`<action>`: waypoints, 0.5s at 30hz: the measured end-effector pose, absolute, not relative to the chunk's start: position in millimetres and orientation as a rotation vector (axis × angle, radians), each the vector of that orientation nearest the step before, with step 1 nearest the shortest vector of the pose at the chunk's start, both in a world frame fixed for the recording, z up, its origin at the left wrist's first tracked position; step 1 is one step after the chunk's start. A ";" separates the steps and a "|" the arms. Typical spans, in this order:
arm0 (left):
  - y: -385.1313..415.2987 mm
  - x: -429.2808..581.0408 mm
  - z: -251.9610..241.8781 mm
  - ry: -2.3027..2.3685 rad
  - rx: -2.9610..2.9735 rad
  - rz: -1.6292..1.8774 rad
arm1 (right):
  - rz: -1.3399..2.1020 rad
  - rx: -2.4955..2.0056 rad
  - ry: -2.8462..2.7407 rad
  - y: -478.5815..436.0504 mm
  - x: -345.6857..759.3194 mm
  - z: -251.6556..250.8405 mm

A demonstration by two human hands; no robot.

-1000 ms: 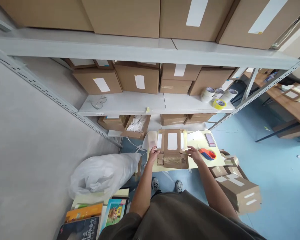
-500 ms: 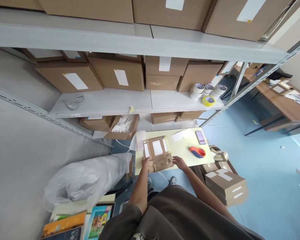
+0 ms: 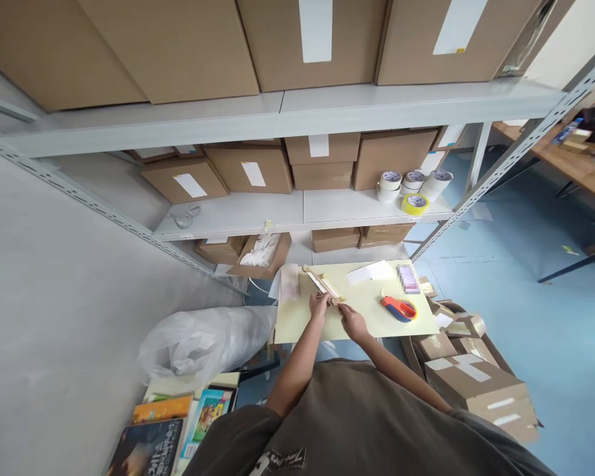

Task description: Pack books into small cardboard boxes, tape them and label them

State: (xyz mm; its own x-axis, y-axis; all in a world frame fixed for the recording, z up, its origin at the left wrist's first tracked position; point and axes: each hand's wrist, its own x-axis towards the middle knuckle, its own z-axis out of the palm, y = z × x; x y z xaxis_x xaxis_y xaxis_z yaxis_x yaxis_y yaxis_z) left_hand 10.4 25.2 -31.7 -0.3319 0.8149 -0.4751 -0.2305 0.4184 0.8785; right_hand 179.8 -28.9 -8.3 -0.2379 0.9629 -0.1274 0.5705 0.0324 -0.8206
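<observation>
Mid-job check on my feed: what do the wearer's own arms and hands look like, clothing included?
The left grip and right grip are bare hands, with no gloves. The forearms are uncovered below a dark grey-brown left sleeve and matching right sleeve. I can make out no watch or cable on them.

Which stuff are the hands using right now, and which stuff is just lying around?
Being used:
cardboard, held by the left hand and right hand
table underneath
perhaps the red-and-blue tape dispenser, close by but untouched

Just lying around, it seems:
clear glasses
yellow tape roll
books
plastic bag
</observation>
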 end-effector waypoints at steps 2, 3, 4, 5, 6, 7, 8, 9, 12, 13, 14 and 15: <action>34.2 16.1 -22.3 1.535 0.515 1.169 | 1.098 -1.604 -1.674 -22.7 200.6 -7.2; 38.2 13.8 -18.6 1.547 0.540 1.143 | 1.106 -1.631 -1.591 -19.0 212.0 -7.2; 42.2 8.4 -15.4 1.580 0.576 1.111 | 1.119 -1.662 -1.519 -15.3 223.3 -7.2; 46.4 0.8 -12.6 1.626 0.622 1.077 | 1.132 -1.696 -1.463 -12.0 234.0 -7.3; 50.9 -8.3 -9.9 1.678 0.672 1.054 | 1.145 -1.727 -1.423 -9.2 243.4 -7.1; 55.9 -17.8 -7.1 1.726 0.721 1.032 | 1.158 -1.748 -1.395 -7.0 251.3 -6.7; 61.5 -26.5 -4.2 1.753 0.774 1.011 | 1.172 -1.753 -1.377 -5.6 257.4 -5.9; 67.5 -33.8 -1.2 1.768 0.829 0.996 | 1.186 -1.740 -1.366 -4.7 261.7 -4.7; 86.0 -43.6 8.3 1.760 0.959 0.950 | 1.208 -1.637 -1.341 -4.9 266.1 0.7; 91.5 -43.5 11.2 1.741 0.983 0.938 | 1.216 -1.599 -1.340 -5.5 265.9 2.3; 96.2 -42.5 13.8 1.711 0.998 0.934 | 1.230 -1.562 -1.345 -6.3 265.4 3.5; 99.9 -41.3 16.1 1.671 1.005 0.939 | 1.249 -1.525 -1.355 -7.2 264.8 4.0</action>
